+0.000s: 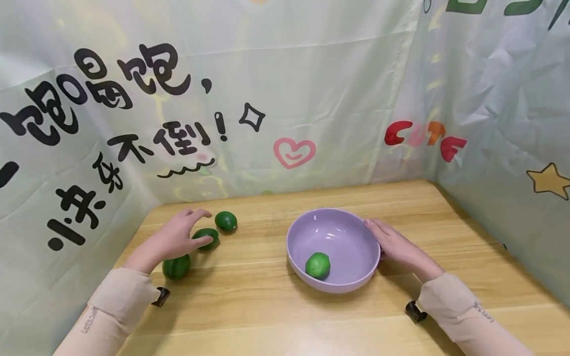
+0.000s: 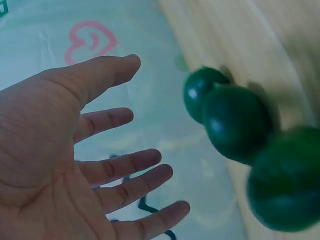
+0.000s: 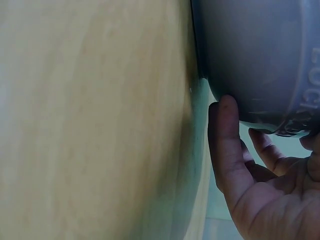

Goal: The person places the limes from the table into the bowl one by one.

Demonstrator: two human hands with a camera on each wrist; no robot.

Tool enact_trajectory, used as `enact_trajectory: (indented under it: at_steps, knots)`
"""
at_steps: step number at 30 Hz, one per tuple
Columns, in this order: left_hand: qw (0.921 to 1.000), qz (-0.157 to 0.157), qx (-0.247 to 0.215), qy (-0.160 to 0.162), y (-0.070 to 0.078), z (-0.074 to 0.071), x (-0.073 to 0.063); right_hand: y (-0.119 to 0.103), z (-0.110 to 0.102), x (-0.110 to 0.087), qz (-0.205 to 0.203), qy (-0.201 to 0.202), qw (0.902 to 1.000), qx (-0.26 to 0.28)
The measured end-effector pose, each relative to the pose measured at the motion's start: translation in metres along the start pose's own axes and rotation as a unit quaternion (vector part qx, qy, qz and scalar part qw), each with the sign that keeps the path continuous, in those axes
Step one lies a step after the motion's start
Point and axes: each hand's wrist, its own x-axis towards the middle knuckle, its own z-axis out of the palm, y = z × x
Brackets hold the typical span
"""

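With fingers and thumb spread, my left hand [image 1: 175, 238] hovers over the left side of the table, holding nothing. Close to it is a row of dark green limes: a far lime [image 1: 226, 222], a middle lime [image 1: 208, 240] partly behind the thumb, and a near lime [image 1: 176, 267] partly under the wrist. The left wrist view shows the palm [image 2: 40, 150] apart from all three. My right hand [image 1: 398, 245] holds the side of a purple bowl [image 1: 298, 223], thumb and fingers against its outer wall and rim. Inside the bowl lies a brighter green lime [image 1: 318, 266].
The wooden table [image 1: 249, 306] carries the bowl and the limes. Printed cloth [image 1: 338, 99] hangs along the back and both sides of the table. Raised letters [image 3: 312, 87] mark the bowl's outer wall in the right wrist view.
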Motion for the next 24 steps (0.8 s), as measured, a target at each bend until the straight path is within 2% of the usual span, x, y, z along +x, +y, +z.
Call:
enact_trajectory:
  at_steps: [7,19,24]
  knots:
    - [0.9996,-0.025,-0.007,-0.009,-0.019,0.007,-0.014,0.000,0.000,0.000,-0.001,-0.004,1.0000,0.001]
    - [0.9993,-0.032,0.004,-0.017,-0.028,0.017,-0.028,0.001,-0.002,-0.001,-0.005,-0.006,1.0000,0.003]
    - [0.9987,-0.044,0.002,-0.024,-0.032,0.024,-0.034,0.001,-0.002,-0.001,-0.007,-0.005,1.0000,0.001]
